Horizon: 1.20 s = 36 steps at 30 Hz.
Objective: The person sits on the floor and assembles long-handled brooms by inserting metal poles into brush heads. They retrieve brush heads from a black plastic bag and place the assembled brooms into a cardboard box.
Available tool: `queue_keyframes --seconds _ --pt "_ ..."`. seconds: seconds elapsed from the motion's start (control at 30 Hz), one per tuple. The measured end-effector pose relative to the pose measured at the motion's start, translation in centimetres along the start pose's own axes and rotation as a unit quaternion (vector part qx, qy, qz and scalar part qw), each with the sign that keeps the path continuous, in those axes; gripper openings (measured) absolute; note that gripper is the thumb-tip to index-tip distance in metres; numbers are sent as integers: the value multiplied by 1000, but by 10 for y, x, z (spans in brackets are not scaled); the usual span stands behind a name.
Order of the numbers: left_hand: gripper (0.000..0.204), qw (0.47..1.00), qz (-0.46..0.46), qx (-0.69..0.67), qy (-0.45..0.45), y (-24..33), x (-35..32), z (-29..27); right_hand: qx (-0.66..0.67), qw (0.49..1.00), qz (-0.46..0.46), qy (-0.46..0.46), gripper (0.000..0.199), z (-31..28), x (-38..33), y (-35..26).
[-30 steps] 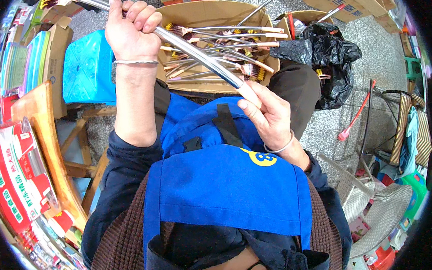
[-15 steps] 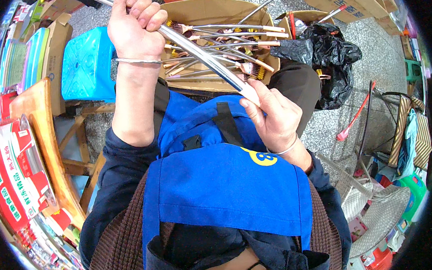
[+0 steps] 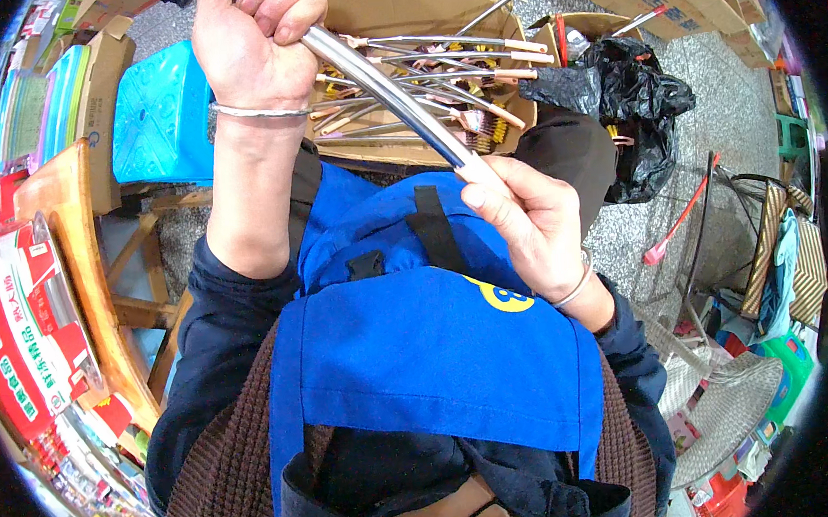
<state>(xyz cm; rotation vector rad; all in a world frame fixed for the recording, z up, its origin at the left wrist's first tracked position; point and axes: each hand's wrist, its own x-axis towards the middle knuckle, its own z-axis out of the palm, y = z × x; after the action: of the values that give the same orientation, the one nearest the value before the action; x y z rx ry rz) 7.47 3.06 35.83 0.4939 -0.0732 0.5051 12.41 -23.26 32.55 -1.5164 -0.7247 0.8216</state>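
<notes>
Long shiny silver metal tube with a pale pink end (image 3: 390, 91) is up in the air, strung between both hands — nothing else seen carrying it. Left hand (image 3: 254, 50) is wrapped round the upper part, fist-like; right hand (image 3: 536, 215) pinches the pale end, thumb against fingers. Wide two-point grip, probably to steady something that long and control its angle. Whatever is past the left fist: can't tell.

From above, the tube cuts across the open brown cardboard box (image 3: 399, 11), left edge to near edge. Inside: heap of silver-handled brushes with yellow-and-dark bristles (image 3: 465, 77), many pale ends toward the right edge — likely handy for grabbing. Box sits right ahead of the knees, presumably for reach. Bright blue plastic stool (image 3: 160, 113) off its left edge; crumpled black plastic bag (image 3: 646, 102) by its right.
</notes>
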Motion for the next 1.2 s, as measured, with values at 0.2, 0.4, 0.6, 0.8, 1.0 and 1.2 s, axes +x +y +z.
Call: queue_keyframes --seconds 0.2,0.4,0.6,0.8,1.0,1.2 --pt "31 997 33 -16 71 -12 -1 2 319 900 267 -133 26 -5 4 -5" --pt "31 996 -6 -83 28 -10 -8 -28 456 806 334 -178 29 4 7 19" --pt "34 983 29 38 179 -37 3 -71 189 955 207 -91 26 5 30 55" --pt "24 955 -6 160 248 -111 -8 -114 -405 909 -26 95 24 -21 25 80" --pt "27 787 -271 531 161 -145 -65 -178 -468 865 53 173 25 -91 35 84" --pt "23 687 -377 618 67 -131 -118 -232 -578 801 107 117 29 -139 91 81"
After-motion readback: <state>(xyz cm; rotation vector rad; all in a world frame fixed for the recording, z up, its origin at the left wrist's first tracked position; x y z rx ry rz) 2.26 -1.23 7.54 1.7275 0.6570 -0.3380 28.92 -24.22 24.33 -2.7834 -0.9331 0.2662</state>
